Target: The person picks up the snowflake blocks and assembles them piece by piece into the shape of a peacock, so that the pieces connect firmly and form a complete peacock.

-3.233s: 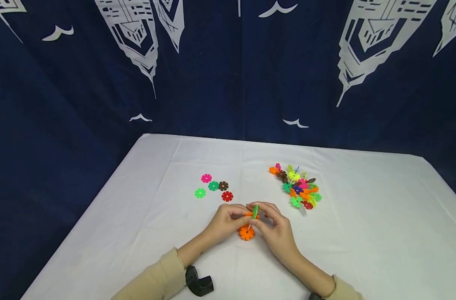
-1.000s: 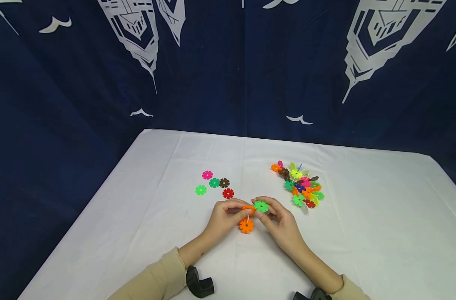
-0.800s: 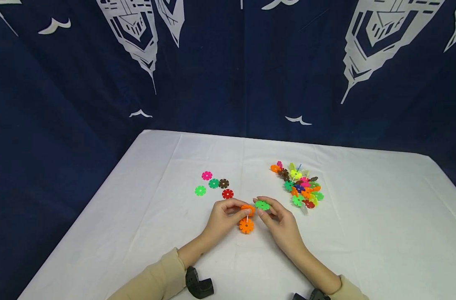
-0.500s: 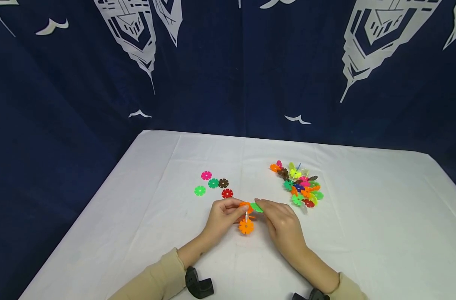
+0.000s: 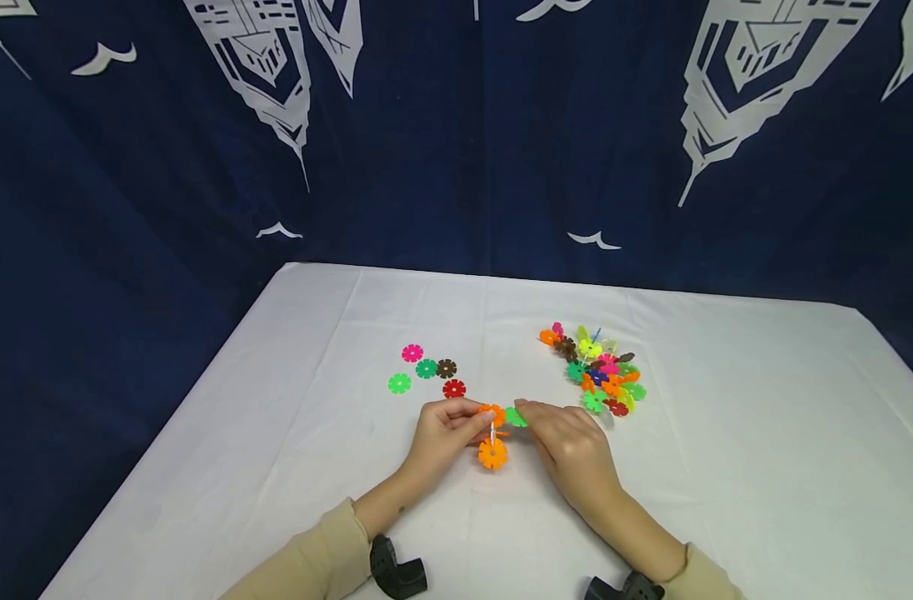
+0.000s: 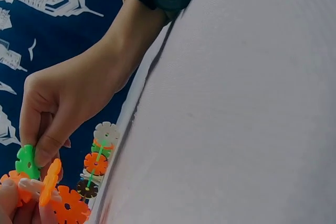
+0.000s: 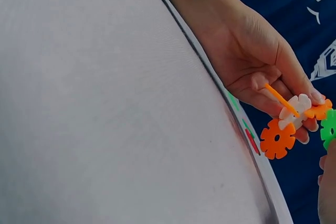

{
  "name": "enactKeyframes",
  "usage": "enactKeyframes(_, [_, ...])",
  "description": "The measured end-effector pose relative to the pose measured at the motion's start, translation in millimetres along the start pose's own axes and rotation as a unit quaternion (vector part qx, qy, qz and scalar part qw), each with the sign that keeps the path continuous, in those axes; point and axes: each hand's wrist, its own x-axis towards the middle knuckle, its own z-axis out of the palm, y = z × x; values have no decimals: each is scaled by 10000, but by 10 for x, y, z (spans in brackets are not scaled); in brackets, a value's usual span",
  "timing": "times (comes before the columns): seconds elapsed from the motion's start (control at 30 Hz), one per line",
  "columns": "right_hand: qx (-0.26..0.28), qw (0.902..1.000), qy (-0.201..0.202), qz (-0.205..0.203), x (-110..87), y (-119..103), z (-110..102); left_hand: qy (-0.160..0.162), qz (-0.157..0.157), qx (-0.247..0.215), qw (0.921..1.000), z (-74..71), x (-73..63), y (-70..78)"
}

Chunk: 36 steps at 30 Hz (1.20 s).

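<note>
My left hand (image 5: pixel 443 432) pinches a small build of notched plastic snowflake discs. It has an orange disc (image 5: pixel 492 454) at the near end, a white disc (image 7: pixel 295 111) standing crosswise, and more orange pieces. The upper orange disc (image 7: pixel 318 109) sits between thumb and fingers. My right hand (image 5: pixel 575 450) pinches a green snowflake disc (image 6: pixel 27 162) by its outer side, and that disc's free edge meets the upper orange disc. In the head view the right fingers partly cover the green disc (image 5: pixel 516 417).
Left of centre lie loose discs: pink (image 5: pixel 412 353), teal (image 5: pixel 426 368), brown (image 5: pixel 446 368), light green (image 5: pixel 400 383) and red (image 5: pixel 453 388). A multicoloured cluster of joined discs (image 5: pixel 595 375) stands back right on the white tablecloth (image 5: pixel 741 433). A dark blue curtain (image 5: pixel 426 150) hangs behind.
The right hand has turned the green disc from face-up to tilted and moved it left against the upper orange disc. Its knuckles now face up. The left hand has tipped its orange disc upward.
</note>
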Motion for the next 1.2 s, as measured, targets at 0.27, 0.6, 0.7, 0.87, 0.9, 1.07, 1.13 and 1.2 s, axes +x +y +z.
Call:
enactKeyframes(0.27, [-238, 9993, 32, -298, 37, -27, 2, -83, 160, 0, 9998, -7, -13, 10])
enactKeyframes(0.6, [-212, 9984, 246, -466, 31, -32, 19, -232, 464, 19, 9987, 9, -17, -6])
enactKeyframes(0.7, [-247, 9979, 278, -537, 37, -31, 26, -258, 507, 28, 9984, 11, -23, -5])
enactKeyframes(0.87, [-371, 9953, 431, -783, 45, -22, 40, -342, 635, 208, 9972, 11, -28, -7])
enactKeyframes(0.9, [-398, 9946, 473, -835, 44, -19, 43, -349, 648, 244, 9970, 12, -28, -2])
enactKeyframes(1.07, [-532, 9914, 600, -1037, 45, 1, 50, -306, 648, 370, 9967, 50, -53, 122])
enactKeyframes(1.13, [-615, 9896, 625, -1139, 47, 12, 51, -254, 660, 471, 9964, 75, -70, 197])
enactKeyframes(1.2, [-714, 9875, 643, -1246, 50, 22, 52, -180, 657, 549, 9962, 97, -83, 256])
